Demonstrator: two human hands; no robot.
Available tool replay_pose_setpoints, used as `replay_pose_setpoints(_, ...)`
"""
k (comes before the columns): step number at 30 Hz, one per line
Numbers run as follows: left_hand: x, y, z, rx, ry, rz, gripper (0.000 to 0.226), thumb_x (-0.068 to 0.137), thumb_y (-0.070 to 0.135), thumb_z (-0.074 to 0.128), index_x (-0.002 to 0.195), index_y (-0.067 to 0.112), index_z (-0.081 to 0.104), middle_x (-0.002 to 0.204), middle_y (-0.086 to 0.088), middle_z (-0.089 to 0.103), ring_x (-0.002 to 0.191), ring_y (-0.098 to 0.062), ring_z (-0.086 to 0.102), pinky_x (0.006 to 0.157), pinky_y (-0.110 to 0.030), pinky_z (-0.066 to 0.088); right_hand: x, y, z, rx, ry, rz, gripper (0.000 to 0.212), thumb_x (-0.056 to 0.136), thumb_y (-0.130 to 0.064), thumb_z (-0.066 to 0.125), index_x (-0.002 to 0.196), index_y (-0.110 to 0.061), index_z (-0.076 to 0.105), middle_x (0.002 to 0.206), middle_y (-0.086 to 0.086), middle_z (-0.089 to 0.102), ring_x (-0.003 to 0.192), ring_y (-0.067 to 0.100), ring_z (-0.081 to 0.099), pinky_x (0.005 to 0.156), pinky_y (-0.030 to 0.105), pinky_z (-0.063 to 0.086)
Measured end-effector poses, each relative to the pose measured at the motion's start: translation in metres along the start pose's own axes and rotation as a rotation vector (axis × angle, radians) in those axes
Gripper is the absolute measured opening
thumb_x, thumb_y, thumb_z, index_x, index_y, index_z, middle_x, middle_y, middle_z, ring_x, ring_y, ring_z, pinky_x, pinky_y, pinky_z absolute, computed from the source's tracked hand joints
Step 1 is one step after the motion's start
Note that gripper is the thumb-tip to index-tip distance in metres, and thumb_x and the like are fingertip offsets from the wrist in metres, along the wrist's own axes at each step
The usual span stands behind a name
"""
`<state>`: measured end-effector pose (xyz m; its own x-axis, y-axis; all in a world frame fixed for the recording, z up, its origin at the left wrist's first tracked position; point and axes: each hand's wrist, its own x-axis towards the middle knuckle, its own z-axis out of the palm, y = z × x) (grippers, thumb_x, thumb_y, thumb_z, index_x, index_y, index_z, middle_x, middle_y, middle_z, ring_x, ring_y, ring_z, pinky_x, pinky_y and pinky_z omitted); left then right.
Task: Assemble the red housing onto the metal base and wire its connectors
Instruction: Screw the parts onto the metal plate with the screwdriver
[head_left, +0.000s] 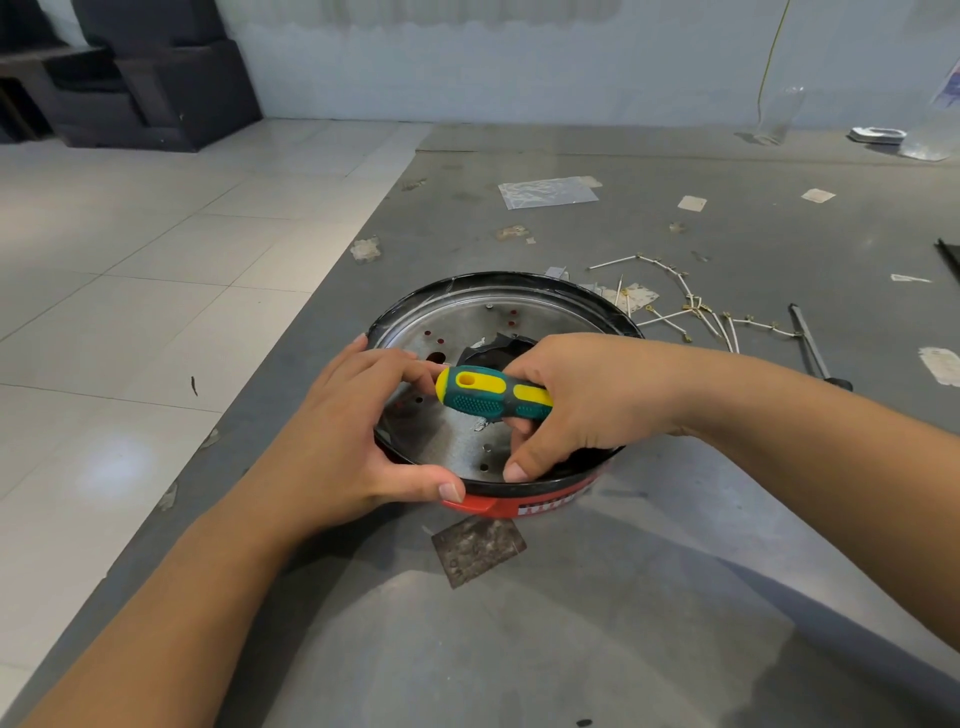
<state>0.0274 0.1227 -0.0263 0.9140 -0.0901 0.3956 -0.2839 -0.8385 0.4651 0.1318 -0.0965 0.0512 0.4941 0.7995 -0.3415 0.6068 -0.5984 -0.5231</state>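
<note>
In the middle of the frame a round red housing with a black rim (524, 505) sat on the grey worktop (597, 597), and a perforated circular metal base plate (457, 332) lay inside it, dotted with small holes and showing a dark ragged opening near its centre. The left hand (343, 441) gripped the housing at its left rim, the thumb curled over the near edge just above a red tab and the fingers reaching inward over the plate toward the butt of the tool. The right hand (582, 400) was clamped around a screwdriver with a green and yellow rubber-grip handle (491, 392), which lay nearly level over the plate with its butt pointing to the left; its shaft and tip were hidden under the hand. Just below the housing, toward the bottom centre, a worn square piece of metal sheet (478, 548) lay flat on the worktop. To the right of the housing, in the middle right of the frame, a loose bundle of white wires with brass connectors (691, 306) was spread out, and beside it a dark slender rod-like tool (813, 345) lay apart from the wires. A clear plastic bag (548, 192) rested further up, above centre, and pale floor tiles (130, 291) filled the left side.
</note>
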Motion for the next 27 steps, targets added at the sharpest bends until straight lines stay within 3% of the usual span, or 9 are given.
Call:
replay_pose_setpoints(2, -0.0002, 0.0001, 0.0, 0.003, 0.0, 0.001, 0.098, 0.059, 0.101, 0.052, 0.122, 0.027, 0.061, 0.129, 0.055, 0.037, 0.13, 0.027, 0.028, 0.121, -0.01, 0.0, 0.0005, 0.0008, -0.0009, 0.069, -0.016, 0.005, 0.031, 0.075, -0.035, 0.088, 0.076, -0.024, 0.059, 0.078, -0.006, 0.076, 0.064, 0.006, 0.067, 0.053, 0.01, 0.044)
replay_pose_setpoints(5, -0.001, 0.0001, 0.0, 0.0, -0.002, -0.002, 0.097, 0.059, 0.101, 0.052, 0.122, 0.027, 0.06, 0.128, 0.05, 0.041, 0.129, 0.025, 0.029, 0.122, -0.011, 0.0, 0.0005, 0.0021, -0.0034, 0.126, -0.046, 0.011, 0.028, 0.078, -0.028, 0.087, 0.079, -0.023, 0.059, 0.084, -0.002, 0.078, 0.064, 0.006, 0.068, 0.055, 0.008, 0.045)
replay_pose_setpoints(8, -0.0013, -0.0006, 0.0006, 0.0, 0.004, 0.01, 0.095, 0.06, 0.1, 0.053, 0.121, 0.026, 0.06, 0.128, 0.053, 0.039, 0.128, 0.03, 0.024, 0.119, -0.007, -0.001, 0.0, 0.0027, -0.0039, 0.105, -0.051, 0.006, 0.027, 0.079, -0.026, 0.086, 0.081, -0.023, 0.059, 0.089, -0.005, 0.078, 0.075, 0.01, 0.072, 0.062, 0.014, 0.047)
replay_pose_setpoints(14, -0.0011, -0.0003, 0.0015, 0.006, 0.011, 0.014, 0.093, 0.061, 0.1, 0.051, 0.12, 0.028, 0.059, 0.128, 0.06, 0.032, 0.124, 0.039, 0.012, 0.114, 0.0, -0.003, -0.0007, 0.0007, 0.0001, -0.032, 0.018, -0.012, 0.027, 0.077, -0.032, 0.085, 0.08, -0.025, 0.058, 0.087, -0.005, 0.078, 0.084, 0.018, 0.072, 0.083, 0.04, 0.057)
replay_pose_setpoints(19, -0.0022, -0.0027, 0.0033, 0.01, 0.027, 0.007, 0.091, 0.06, 0.101, 0.051, 0.119, 0.031, 0.058, 0.124, 0.054, 0.04, 0.122, 0.039, 0.013, 0.116, -0.004, -0.001, -0.0048, -0.003, 0.0003, -0.091, 0.05, -0.032, 0.024, 0.077, -0.032, 0.084, 0.08, -0.025, 0.061, 0.088, -0.005, 0.075, 0.082, 0.013, 0.069, 0.084, 0.043, 0.057)
replay_pose_setpoints(22, -0.003, -0.0036, 0.0041, 0.015, 0.036, 0.012, 0.089, 0.06, 0.1, 0.051, 0.119, 0.034, 0.057, 0.124, 0.047, 0.041, 0.123, 0.038, 0.014, 0.119, -0.017, 0.003, -0.0057, -0.0038, 0.0001, -0.101, 0.042, -0.034, 0.022, 0.078, -0.031, 0.083, 0.079, -0.025, 0.062, 0.089, -0.004, 0.075, 0.082, 0.013, 0.069, 0.084, 0.043, 0.056)
replay_pose_setpoints(27, -0.0021, -0.0041, 0.0031, 0.011, 0.027, 0.043, 0.086, 0.064, 0.099, 0.053, 0.119, 0.034, 0.058, 0.129, 0.034, 0.049, 0.127, 0.022, 0.034, 0.122, -0.012, 0.0, -0.0037, -0.0012, 0.0002, -0.089, 0.051, -0.039, 0.023, 0.077, -0.031, 0.084, 0.078, -0.025, 0.062, 0.089, -0.002, 0.075, 0.084, 0.016, 0.07, 0.084, 0.044, 0.057)
